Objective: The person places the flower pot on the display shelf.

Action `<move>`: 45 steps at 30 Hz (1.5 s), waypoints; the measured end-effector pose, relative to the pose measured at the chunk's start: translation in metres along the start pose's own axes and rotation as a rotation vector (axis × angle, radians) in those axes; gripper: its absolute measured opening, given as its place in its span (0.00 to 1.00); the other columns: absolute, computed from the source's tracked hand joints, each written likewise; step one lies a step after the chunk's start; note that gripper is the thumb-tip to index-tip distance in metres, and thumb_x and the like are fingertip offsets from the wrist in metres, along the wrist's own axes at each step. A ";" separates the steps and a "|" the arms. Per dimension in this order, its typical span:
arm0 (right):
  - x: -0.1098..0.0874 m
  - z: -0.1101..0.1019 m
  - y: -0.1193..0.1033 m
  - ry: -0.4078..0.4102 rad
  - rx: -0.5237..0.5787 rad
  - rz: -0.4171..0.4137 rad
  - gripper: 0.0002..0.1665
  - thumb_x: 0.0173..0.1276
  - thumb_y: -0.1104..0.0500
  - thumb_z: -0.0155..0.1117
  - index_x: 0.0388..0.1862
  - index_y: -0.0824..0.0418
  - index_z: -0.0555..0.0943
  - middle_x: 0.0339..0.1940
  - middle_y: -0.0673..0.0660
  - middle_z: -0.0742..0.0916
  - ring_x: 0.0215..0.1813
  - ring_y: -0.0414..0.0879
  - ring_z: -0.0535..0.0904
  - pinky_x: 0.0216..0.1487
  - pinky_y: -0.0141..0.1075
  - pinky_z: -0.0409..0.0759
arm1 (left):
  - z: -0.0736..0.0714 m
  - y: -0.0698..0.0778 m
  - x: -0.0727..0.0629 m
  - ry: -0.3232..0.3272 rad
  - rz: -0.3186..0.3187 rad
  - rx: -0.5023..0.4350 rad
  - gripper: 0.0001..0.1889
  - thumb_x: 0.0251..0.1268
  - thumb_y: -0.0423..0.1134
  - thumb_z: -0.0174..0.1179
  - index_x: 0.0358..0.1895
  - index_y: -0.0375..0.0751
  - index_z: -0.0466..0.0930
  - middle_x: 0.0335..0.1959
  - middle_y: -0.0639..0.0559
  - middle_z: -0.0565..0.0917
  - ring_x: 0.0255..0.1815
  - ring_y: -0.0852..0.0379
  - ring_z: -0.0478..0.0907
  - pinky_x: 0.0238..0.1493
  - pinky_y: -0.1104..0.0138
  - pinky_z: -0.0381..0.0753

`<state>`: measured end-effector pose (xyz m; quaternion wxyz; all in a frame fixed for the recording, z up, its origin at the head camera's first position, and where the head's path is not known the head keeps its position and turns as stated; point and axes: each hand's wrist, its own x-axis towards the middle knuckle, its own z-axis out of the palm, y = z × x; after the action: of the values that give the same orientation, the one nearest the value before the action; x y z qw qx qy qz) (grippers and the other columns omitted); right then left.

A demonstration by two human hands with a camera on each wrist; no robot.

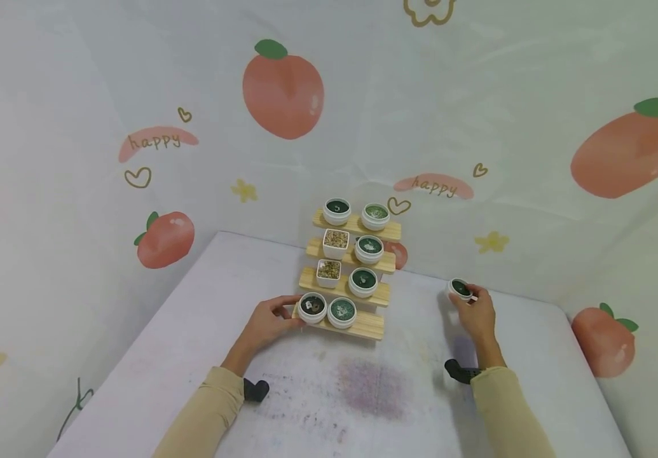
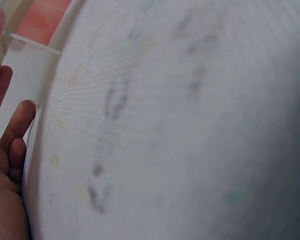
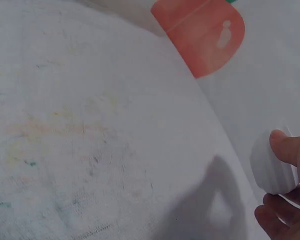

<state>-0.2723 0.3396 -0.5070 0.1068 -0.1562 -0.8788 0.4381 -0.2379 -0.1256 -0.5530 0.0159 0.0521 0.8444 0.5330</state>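
A wooden tiered stand carries small white pots in pairs on its steps. My left hand holds the left end of its lowest step between thumb and fingers, beside a white round pot with dark contents. The left wrist view has those fingers by the wood and a translucent support. Off to the stand's right, my right hand grips a similar white pot with a dark green top. In the right wrist view the thumb presses the side of this white pot.
Next to the dark pot stands a green-topped round pot. Higher steps bear more round pots and two square cups, one being a cup of dried bits. A peach-printed backdrop rises behind the stained white table.
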 end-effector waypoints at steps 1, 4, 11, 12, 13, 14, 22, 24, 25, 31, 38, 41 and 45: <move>-0.001 0.000 -0.001 0.000 0.013 -0.005 0.36 0.73 0.58 0.65 0.72 0.73 0.65 0.68 0.73 0.74 0.66 0.65 0.73 0.60 0.44 0.71 | 0.000 0.000 0.000 0.001 -0.001 0.000 0.30 0.47 0.45 0.81 0.59 0.60 0.86 0.30 0.52 0.85 0.32 0.57 0.78 0.33 0.68 0.71; -0.004 0.001 -0.006 0.011 0.054 -0.026 0.37 0.72 0.59 0.66 0.74 0.71 0.63 0.70 0.72 0.73 0.67 0.65 0.74 0.52 0.26 0.70 | -0.001 0.001 0.001 0.003 -0.001 -0.005 0.30 0.47 0.45 0.81 0.58 0.61 0.86 0.29 0.52 0.84 0.32 0.55 0.78 0.33 0.68 0.71; -0.010 0.006 -0.018 0.010 0.126 -0.077 0.43 0.68 0.63 0.69 0.77 0.69 0.61 0.70 0.72 0.72 0.64 0.64 0.75 0.46 0.16 0.63 | -0.001 0.002 -0.001 -0.001 -0.003 -0.018 0.30 0.48 0.45 0.81 0.59 0.61 0.85 0.30 0.52 0.85 0.32 0.56 0.78 0.34 0.67 0.72; -0.012 0.007 -0.020 0.004 0.125 -0.081 0.43 0.68 0.63 0.70 0.77 0.69 0.61 0.70 0.72 0.72 0.64 0.65 0.75 0.47 0.17 0.64 | -0.001 0.002 -0.001 0.000 -0.004 -0.018 0.30 0.48 0.45 0.81 0.59 0.61 0.85 0.31 0.52 0.85 0.32 0.56 0.78 0.34 0.67 0.72; -0.013 0.007 -0.022 -0.001 0.121 -0.083 0.44 0.67 0.63 0.70 0.77 0.69 0.61 0.69 0.72 0.72 0.63 0.65 0.75 0.47 0.18 0.64 | -0.001 0.002 -0.002 0.001 -0.005 -0.019 0.30 0.48 0.45 0.81 0.59 0.61 0.85 0.31 0.52 0.85 0.32 0.56 0.78 0.34 0.67 0.72; -0.016 0.007 -0.024 -0.005 0.121 -0.084 0.44 0.67 0.63 0.71 0.78 0.69 0.61 0.69 0.73 0.71 0.63 0.65 0.75 0.47 0.18 0.64 | -0.001 0.002 -0.002 0.002 -0.007 -0.020 0.30 0.48 0.45 0.81 0.59 0.61 0.86 0.31 0.52 0.85 0.32 0.56 0.78 0.34 0.67 0.72; -0.029 0.001 -0.040 -0.020 0.144 -0.132 0.44 0.66 0.62 0.73 0.77 0.70 0.64 0.70 0.71 0.69 0.62 0.62 0.74 0.42 0.11 0.66 | 0.000 0.002 -0.002 -0.007 -0.004 -0.020 0.30 0.48 0.46 0.81 0.60 0.58 0.85 0.31 0.52 0.86 0.31 0.58 0.78 0.33 0.68 0.71; -0.031 0.000 -0.042 -0.031 0.138 -0.139 0.43 0.66 0.61 0.73 0.76 0.69 0.65 0.70 0.70 0.68 0.62 0.61 0.74 0.42 0.11 0.67 | 0.000 0.001 -0.002 -0.006 -0.002 -0.017 0.30 0.48 0.46 0.81 0.60 0.59 0.85 0.31 0.52 0.85 0.31 0.58 0.77 0.33 0.68 0.71; -0.033 -0.001 -0.044 -0.039 0.132 -0.144 0.43 0.66 0.61 0.74 0.75 0.69 0.66 0.70 0.70 0.68 0.61 0.60 0.74 0.42 0.12 0.67 | 0.000 0.001 -0.002 -0.005 0.000 -0.017 0.30 0.48 0.46 0.81 0.60 0.59 0.85 0.31 0.52 0.85 0.31 0.58 0.77 0.33 0.68 0.71; -0.041 -0.002 -0.056 -0.074 0.137 -0.182 0.40 0.66 0.61 0.74 0.72 0.70 0.68 0.69 0.69 0.69 0.57 0.56 0.74 0.43 0.14 0.69 | 0.000 0.000 -0.002 -0.005 0.002 -0.013 0.30 0.49 0.45 0.80 0.60 0.59 0.85 0.30 0.52 0.85 0.31 0.58 0.77 0.32 0.68 0.70; -0.053 0.002 -0.064 -0.090 0.178 -0.166 0.39 0.67 0.57 0.74 0.70 0.67 0.67 0.67 0.63 0.70 0.52 0.42 0.70 0.44 0.19 0.73 | -0.001 0.000 -0.002 -0.007 0.004 -0.011 0.29 0.49 0.45 0.80 0.59 0.62 0.85 0.33 0.53 0.86 0.33 0.56 0.78 0.33 0.68 0.71; -0.058 0.005 -0.066 -0.117 0.184 -0.207 0.38 0.66 0.57 0.75 0.69 0.67 0.67 0.66 0.63 0.71 0.50 0.41 0.71 0.45 0.20 0.73 | -0.001 0.000 -0.002 -0.008 0.002 -0.010 0.29 0.50 0.46 0.80 0.59 0.61 0.85 0.31 0.52 0.85 0.32 0.57 0.78 0.33 0.68 0.71; -0.067 0.011 -0.068 -0.134 0.189 -0.249 0.39 0.65 0.58 0.75 0.68 0.68 0.67 0.64 0.63 0.72 0.49 0.42 0.72 0.47 0.21 0.73 | -0.001 0.001 -0.001 -0.009 -0.004 -0.016 0.29 0.49 0.46 0.80 0.60 0.61 0.85 0.30 0.52 0.84 0.32 0.57 0.77 0.33 0.68 0.71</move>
<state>-0.2260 0.2675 -0.4623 0.1155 -0.0057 -0.8515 0.5114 -0.2365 -0.1266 -0.5520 0.0212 0.0527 0.8401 0.5395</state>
